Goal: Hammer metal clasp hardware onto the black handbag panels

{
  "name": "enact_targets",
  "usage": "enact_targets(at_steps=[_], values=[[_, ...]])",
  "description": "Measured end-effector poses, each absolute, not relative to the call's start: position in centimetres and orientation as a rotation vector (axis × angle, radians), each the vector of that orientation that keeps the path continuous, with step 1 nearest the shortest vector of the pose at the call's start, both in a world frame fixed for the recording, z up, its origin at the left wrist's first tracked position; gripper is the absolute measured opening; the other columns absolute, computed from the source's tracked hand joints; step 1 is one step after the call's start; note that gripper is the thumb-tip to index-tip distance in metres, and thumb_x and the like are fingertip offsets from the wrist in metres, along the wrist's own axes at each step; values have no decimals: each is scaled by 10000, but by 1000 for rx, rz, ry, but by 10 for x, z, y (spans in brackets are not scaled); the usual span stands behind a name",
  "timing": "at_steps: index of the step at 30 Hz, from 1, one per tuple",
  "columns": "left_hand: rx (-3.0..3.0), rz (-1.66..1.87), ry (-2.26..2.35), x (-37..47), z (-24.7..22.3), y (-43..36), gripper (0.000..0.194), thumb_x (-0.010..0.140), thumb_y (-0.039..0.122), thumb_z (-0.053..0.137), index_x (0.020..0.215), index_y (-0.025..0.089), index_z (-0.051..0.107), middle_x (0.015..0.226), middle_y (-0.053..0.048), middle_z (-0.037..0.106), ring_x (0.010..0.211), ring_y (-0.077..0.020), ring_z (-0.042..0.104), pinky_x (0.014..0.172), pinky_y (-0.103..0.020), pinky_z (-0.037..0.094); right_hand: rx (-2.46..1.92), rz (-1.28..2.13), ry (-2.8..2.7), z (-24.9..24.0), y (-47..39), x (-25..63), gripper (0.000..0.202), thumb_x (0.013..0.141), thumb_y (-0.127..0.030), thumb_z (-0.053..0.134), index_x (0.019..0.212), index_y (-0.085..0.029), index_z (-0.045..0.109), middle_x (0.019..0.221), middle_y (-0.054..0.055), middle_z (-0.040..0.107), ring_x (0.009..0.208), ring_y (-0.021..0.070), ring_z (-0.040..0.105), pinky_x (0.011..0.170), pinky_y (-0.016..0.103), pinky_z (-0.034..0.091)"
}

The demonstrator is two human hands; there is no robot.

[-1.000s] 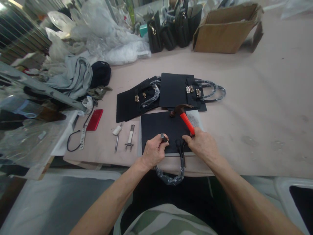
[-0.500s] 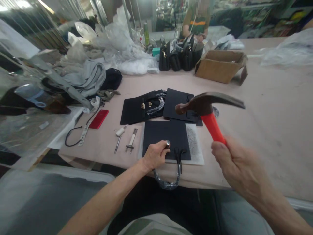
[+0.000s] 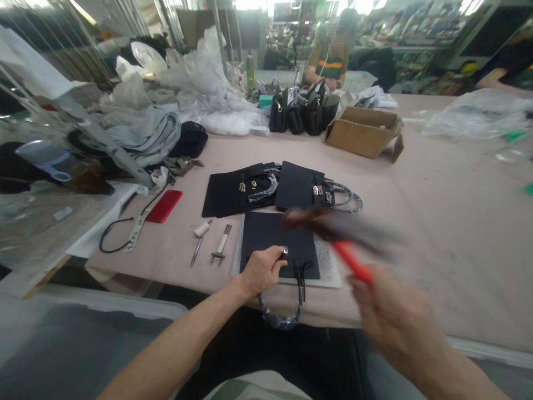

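Observation:
My right hand [image 3: 387,311] is wrapped round the red handle of a hammer [image 3: 352,261], whose blurred head hangs above the right part of a black panel [image 3: 266,236]. With closed fingers my left hand [image 3: 262,269] holds a small metal punch [image 3: 285,251] upright on that panel. The panel lies on a pale slab [image 3: 331,272] at the table's front edge. A plastic-wrapped handle [image 3: 281,321] attached to the panel hangs over the edge. The hammer head and punch are apart.
Behind the panel lie more black panels [image 3: 222,194] with gold clasps. To the left are a red phone [image 3: 164,206] and small metal tools [image 3: 221,244]. Farther back stand black bags [image 3: 295,114] and a cardboard box [image 3: 362,133]. A person sits across the table.
The hammer has moved down and left toward the punch, and its head is now smeared by motion. My left hand still holds the punch on the panel. The view has tilted up slightly.

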State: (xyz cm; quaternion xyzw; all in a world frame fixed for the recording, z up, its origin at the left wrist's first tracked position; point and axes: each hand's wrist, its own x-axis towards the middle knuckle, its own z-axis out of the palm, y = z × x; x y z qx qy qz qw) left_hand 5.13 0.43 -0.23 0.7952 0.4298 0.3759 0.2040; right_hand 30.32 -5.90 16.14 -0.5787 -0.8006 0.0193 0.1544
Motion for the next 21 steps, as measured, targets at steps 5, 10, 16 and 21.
enact_targets(at_steps=[5, 10, 16, 21], values=[[2204, 1033, 1206, 51, -6, 4, 91, 910, 132, 562, 960, 204, 585, 857, -34, 679, 776, -181, 694, 725, -275, 546, -1708, 204, -2346, 130, -48, 300, 377, 1014, -507, 356, 748, -254, 444, 482, -35, 455, 384, 142, 381, 465, 288, 185], [2196, 1006, 1219, 49, -9, 4, 97, 914, 142, 581, 989, 200, 597, 899, -43, 691, 794, -185, 700, 750, -285, 555, -2063, 433, -2168, 92, -9, 283, 306, 1017, -412, 363, 824, -230, 514, 644, 33, 609, 571, 187, 573, 559, 294, 300], [1979, 1020, 1230, 52, -4, 4, 75, 896, 178, 588, 953, 193, 634, 902, -53, 709, 840, -192, 696, 820, -311, 556, -2330, 531, -2066, 37, 19, 258, 428, 966, -581, 497, 1028, -179, 632, 864, 112, 723, 842, 278, 701, 656, 330, 387], [1122, 1290, 1272, 39, 15, 16, 183, 881, 352, 597, 939, 179, 591, 864, -41, 707, 773, -178, 714, 748, -322, 601, -2374, 537, -2058, 35, 18, 261, 423, 994, -528, 452, 1061, -163, 655, 934, 150, 740, 878, 290, 711, 680, 346, 415]])
